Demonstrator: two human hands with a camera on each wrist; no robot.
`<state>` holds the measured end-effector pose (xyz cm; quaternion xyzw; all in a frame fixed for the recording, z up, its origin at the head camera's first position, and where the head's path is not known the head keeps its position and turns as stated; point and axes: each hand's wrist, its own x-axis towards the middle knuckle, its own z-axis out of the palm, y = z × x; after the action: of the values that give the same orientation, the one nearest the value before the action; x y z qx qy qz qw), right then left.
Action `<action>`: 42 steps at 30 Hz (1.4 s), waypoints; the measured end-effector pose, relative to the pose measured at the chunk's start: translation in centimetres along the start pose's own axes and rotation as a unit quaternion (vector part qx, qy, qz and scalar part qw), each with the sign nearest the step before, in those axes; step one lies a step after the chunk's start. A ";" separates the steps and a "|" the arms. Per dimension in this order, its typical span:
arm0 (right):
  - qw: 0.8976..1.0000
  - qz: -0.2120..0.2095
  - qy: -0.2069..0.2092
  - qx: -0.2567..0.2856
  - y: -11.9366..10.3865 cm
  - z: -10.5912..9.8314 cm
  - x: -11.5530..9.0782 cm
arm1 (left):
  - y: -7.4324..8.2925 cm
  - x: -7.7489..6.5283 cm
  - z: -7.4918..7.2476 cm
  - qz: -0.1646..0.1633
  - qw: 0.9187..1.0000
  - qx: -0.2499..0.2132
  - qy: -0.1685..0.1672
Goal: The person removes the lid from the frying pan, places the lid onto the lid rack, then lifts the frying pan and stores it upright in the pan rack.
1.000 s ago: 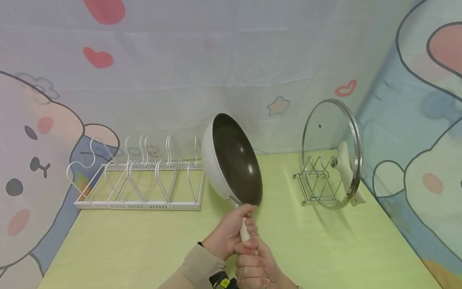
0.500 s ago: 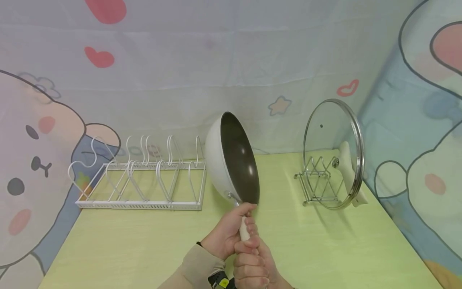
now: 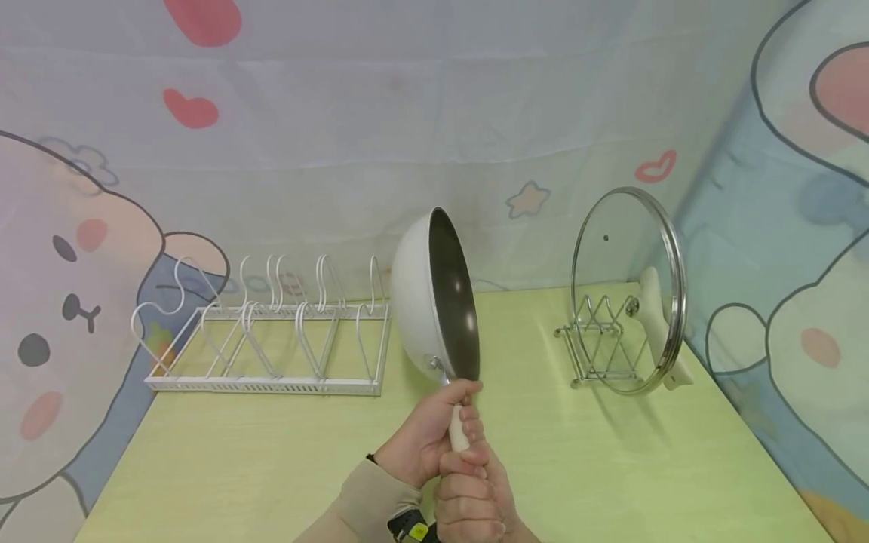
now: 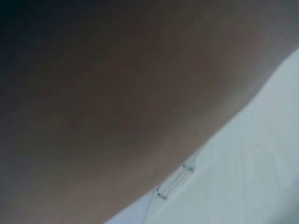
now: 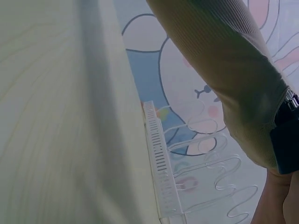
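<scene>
A wok [image 3: 414, 294] with a white outside and dark inside is held on its side in the head view, its open face turned to the right. Both hands grip its cream handle [image 3: 458, 430]. My left hand [image 3: 422, 439] holds it close to the pan, thumb laid along the top. Below that, my right hand [image 3: 470, 498] wraps the lower end of the handle. Blurred skin fills most of the left wrist view. From the right wrist, the left sleeve [image 5: 219, 79] shows with a black band at its cuff.
Left of the wok stands a white wire rack [image 3: 265, 386] with upright loops. A small chrome rack [image 3: 604, 373] on the right bears a glass lid [image 3: 621, 249] standing on edge, with a cream handle. A printed cloth [image 3: 326, 113] hangs behind the table [image 3: 237, 452].
The wok has turned about its handle, so its dark inside shows as a narrower strip and more of the white outside shows. Both hands keep their grip and have barely shifted.
</scene>
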<state>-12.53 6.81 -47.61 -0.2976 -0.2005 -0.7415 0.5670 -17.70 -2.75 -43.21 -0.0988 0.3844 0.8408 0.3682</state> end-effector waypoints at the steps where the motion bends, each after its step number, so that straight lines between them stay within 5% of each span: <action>1: 1.000 0.000 -0.006 0.004 0.0 -0.1 0.1 | 0.0 0.0 0.0 0.000 1.000 -0.001 -0.001; 12: 0.997 -0.003 -0.052 0.064 0.8 -0.3 1.0 | 0.3 -0.4 -0.2 -0.008 1.000 -0.008 -0.024; 20: 0.997 0.010 -0.069 0.033 0.8 -0.1 1.6 | 0.4 -0.8 0.0 -0.019 0.999 0.013 -0.043; 42: 0.992 0.057 -0.083 -0.073 0.2 0.2 2.5 | 0.4 -2.0 1.2 0.021 0.995 0.092 0.027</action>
<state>-12.75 5.13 -45.81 -0.4096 -0.1754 -0.6932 0.5666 -16.38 -3.12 -41.22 -0.0790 0.4716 0.8066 0.3474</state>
